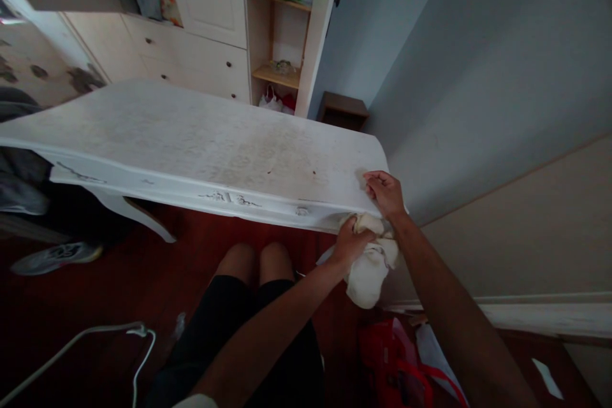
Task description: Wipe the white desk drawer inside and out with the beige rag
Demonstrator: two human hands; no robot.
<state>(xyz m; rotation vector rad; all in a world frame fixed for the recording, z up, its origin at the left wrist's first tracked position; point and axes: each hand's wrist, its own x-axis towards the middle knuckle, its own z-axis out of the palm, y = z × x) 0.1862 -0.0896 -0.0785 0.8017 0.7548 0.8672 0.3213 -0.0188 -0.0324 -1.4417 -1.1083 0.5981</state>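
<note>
Gripping a bunched cream cloth (367, 284) in the left hand (351, 243) with wrapped fingers, at the front edge of the white bench (191, 118), and letting its loose end hang below that hand. Holding the right hand (388, 192) just beyond the left, at the bench's near corner, with curled fingers and tips nearly together; unclear whether pinching anything. Near a drawer knob (302, 211) to the left of the left hand, above a red bag (380, 350).

Cream cloth (366, 284); white table (167, 121), grey-brown smudges (268, 146).
</note>
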